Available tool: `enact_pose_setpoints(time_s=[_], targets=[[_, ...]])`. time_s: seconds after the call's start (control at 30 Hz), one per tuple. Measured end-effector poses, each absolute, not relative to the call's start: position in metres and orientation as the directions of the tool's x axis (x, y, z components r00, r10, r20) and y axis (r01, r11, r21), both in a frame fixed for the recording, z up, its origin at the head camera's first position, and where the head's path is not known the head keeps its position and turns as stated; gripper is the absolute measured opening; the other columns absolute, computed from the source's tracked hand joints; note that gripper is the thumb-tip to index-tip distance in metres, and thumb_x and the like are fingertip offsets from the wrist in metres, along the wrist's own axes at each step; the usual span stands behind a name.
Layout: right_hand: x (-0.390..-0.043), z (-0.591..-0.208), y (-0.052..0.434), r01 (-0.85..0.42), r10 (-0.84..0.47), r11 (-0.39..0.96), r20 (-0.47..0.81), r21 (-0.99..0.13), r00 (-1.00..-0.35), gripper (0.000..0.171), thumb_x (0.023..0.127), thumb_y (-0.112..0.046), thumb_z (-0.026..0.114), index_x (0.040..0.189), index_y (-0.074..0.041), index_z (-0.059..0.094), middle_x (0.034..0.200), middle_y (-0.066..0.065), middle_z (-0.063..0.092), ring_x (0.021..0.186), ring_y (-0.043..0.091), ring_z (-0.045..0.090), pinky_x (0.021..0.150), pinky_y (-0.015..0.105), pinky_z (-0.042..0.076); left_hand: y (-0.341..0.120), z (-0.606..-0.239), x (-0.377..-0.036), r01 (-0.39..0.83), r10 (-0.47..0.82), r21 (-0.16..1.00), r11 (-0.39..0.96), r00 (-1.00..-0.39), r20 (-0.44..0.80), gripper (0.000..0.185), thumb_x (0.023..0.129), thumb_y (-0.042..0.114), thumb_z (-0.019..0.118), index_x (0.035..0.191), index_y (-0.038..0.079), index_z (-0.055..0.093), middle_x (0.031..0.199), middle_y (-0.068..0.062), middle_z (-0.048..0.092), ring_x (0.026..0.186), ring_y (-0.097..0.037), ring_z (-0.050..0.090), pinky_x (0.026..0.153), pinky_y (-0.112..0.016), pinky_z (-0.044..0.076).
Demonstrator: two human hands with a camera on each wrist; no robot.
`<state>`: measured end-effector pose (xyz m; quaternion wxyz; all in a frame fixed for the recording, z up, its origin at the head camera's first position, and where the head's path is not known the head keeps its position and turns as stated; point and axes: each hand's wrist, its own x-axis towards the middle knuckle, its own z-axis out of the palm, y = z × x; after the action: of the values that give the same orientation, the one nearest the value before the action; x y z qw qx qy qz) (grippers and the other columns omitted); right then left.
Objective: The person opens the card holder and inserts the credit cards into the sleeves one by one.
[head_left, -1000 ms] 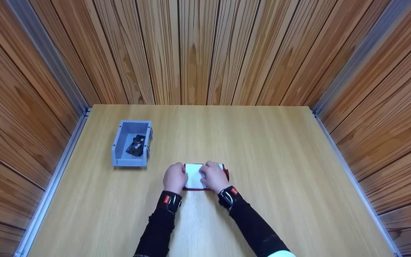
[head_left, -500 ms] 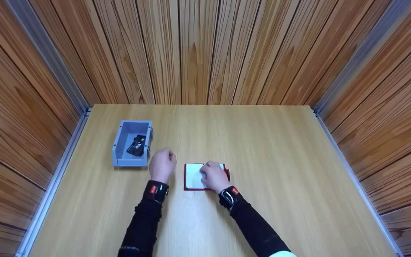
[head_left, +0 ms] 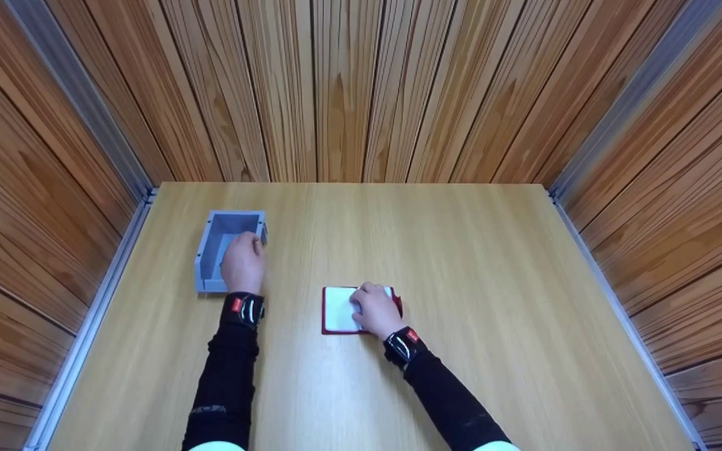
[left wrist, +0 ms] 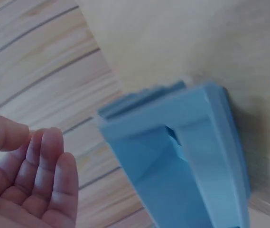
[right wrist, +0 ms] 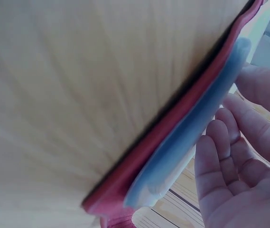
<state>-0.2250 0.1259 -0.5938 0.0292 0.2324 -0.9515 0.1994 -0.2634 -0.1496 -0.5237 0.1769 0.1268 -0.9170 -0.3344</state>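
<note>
My left hand (head_left: 243,263) is over the grey-blue open-front bin (head_left: 212,285), covering its right part and the black cards inside. In the left wrist view the fingers of that left hand (left wrist: 49,175) curl loosely, the thumb near the fingertips, nothing seen between them; the bin (left wrist: 222,161) stands beside it. On the table lies a red-covered booklet (head_left: 339,310), opened to white, plastic-looking pages. My right hand (head_left: 378,310) holds its right half, thumb and forefinger at the pages. From the right wrist, the booklet (right wrist: 184,128) shows edge-on beside the fingertips of my right hand (right wrist: 244,156).
Wood-panelled walls (head_left: 348,94) enclose the table (head_left: 474,263) at the back and both sides. Metal rails (head_left: 98,282) run along the side edges. Each wrist wears a black band (head_left: 403,346) over a black sleeve.
My left hand has let go of the booklet's left edge and moved left and away from me to the bin, now covering the cards. The right hand has stayed on the booklet.
</note>
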Motion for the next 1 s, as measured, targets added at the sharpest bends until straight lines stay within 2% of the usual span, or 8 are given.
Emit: enact_pose_setpoints(time_s=[0.2, 0.4, 0.57, 0.77, 1.0], targets=[[-0.226, -0.594, 0.126, -0.453, -0.434, 0.814, 0.139, -0.364, -0.890, 0.027, 0.076, -0.010, 0.079, 0.102, -0.004, 0.072, 0.099, 0.008, 0.060, 0.094, 0.029, 0.057, 0.084, 0.040, 0.050, -0.169, -0.530, -0.270, -0.155, -0.421, 0.695, 0.702, -0.877, 0.230, 0.020, 0.095, 0.010, 0.059, 0.111, -0.002, 0.065, 0.107, -0.021, 0.063, 0.102, -0.039, 0.060, 0.086, -0.052, 0.046], [-0.225, -0.592, 0.127, -0.463, -0.438, 0.811, 0.154, -0.359, -0.886, 0.027, 0.075, -0.010, 0.080, 0.101, -0.004, 0.071, 0.099, 0.009, 0.060, 0.093, 0.030, 0.057, 0.083, 0.040, 0.049, -0.185, -0.542, -0.277, -0.189, -0.442, 0.670, 0.718, -0.867, 0.229, 0.027, 0.095, 0.011, 0.063, 0.116, -0.006, 0.063, 0.112, -0.026, 0.062, 0.107, -0.042, 0.058, 0.092, -0.053, 0.044], [-0.224, -0.592, 0.127, -0.464, -0.442, 0.811, 0.147, -0.357, -0.885, 0.028, 0.076, -0.012, 0.081, 0.101, -0.004, 0.071, 0.100, 0.009, 0.060, 0.093, 0.029, 0.058, 0.083, 0.040, 0.050, -0.194, -0.557, -0.278, -0.228, -0.419, 0.627, 0.745, -0.891, 0.174, 0.029, 0.094, 0.010, 0.065, 0.117, -0.008, 0.063, 0.112, -0.029, 0.061, 0.107, -0.045, 0.058, 0.092, -0.054, 0.044], [-0.224, -0.592, 0.127, -0.460, -0.437, 0.816, 0.146, -0.349, -0.887, 0.028, 0.076, -0.012, 0.080, 0.102, -0.005, 0.071, 0.100, 0.008, 0.061, 0.093, 0.028, 0.057, 0.082, 0.039, 0.050, -0.199, -0.571, -0.282, -0.199, -0.345, 0.595, 0.779, -0.928, 0.143, 0.029, 0.093, 0.010, 0.066, 0.115, -0.008, 0.063, 0.110, -0.030, 0.061, 0.104, -0.046, 0.058, 0.090, -0.056, 0.045], [-0.225, -0.592, 0.128, -0.463, -0.439, 0.816, 0.151, -0.346, -0.886, 0.028, 0.076, -0.012, 0.080, 0.102, -0.005, 0.071, 0.100, 0.008, 0.060, 0.093, 0.027, 0.057, 0.082, 0.038, 0.050, -0.203, -0.579, -0.286, -0.225, -0.304, 0.557, 0.799, -0.951, 0.051, 0.036, 0.093, 0.010, 0.062, 0.126, -0.006, 0.059, 0.120, -0.030, 0.059, 0.111, -0.047, 0.055, 0.092, -0.057, 0.044]])
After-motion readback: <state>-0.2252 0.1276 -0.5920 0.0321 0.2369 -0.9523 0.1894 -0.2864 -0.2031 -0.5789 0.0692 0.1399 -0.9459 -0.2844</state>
